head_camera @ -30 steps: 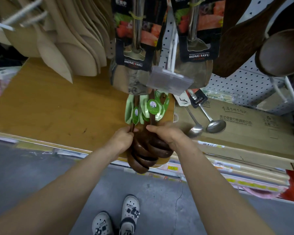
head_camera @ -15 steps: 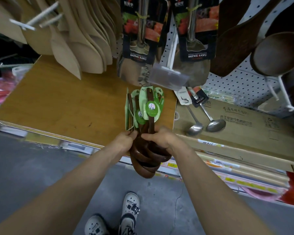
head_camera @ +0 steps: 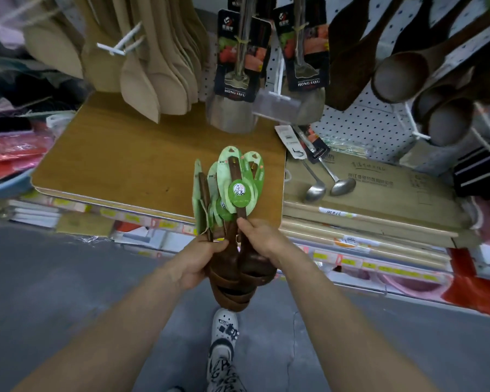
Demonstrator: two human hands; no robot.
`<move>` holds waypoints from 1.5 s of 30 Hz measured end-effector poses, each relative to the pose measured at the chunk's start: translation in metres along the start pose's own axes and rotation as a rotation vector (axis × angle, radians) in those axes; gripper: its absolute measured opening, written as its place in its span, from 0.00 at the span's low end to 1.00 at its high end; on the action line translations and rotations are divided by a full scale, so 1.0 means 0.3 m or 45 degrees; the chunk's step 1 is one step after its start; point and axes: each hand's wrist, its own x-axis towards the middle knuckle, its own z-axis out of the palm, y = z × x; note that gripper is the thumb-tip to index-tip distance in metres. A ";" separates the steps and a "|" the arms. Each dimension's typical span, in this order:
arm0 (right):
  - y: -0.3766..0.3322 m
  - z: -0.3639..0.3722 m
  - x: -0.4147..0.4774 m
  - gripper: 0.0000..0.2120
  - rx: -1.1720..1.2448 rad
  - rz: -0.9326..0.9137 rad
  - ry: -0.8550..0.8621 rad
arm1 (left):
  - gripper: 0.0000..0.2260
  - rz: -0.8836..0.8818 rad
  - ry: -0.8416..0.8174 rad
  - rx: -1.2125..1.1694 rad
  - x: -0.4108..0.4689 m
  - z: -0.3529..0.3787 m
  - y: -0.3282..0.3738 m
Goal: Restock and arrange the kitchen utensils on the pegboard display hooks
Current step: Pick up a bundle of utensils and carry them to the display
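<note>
At the centre of the frame we see a bundle of dark wooden spoons (head_camera: 234, 274), bowls down and handles up, with their green tags (head_camera: 232, 179) fanned out above. The left hand (head_camera: 198, 264) grips the bundle around the necks from the left. The right hand (head_camera: 262, 240) pinches one handle just below its round green label. Behind lies a wooden board (head_camera: 130, 159). To its right, two steel ladles (head_camera: 316, 192) rest on a cardboard box (head_camera: 402, 193). Pale wooden spatulas (head_camera: 142, 86) hang at the upper left and packaged steel turners (head_camera: 234, 80) at top centre. Dark wooden ladles (head_camera: 398, 76) hang at the upper right against the pegboard (head_camera: 362, 123).
</note>
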 end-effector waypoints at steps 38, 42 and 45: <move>0.030 -0.787 -1.137 0.07 1.043 -0.652 0.733 | 0.14 0.584 -0.428 0.282 -0.819 1.036 0.110; 0.150 -0.951 -1.146 0.06 1.032 -0.710 0.788 | 0.11 0.535 -0.441 0.229 -0.768 1.233 0.064; 0.230 -1.045 -1.144 0.08 1.008 -0.716 0.830 | 0.11 0.481 -0.435 0.186 -0.717 1.326 0.038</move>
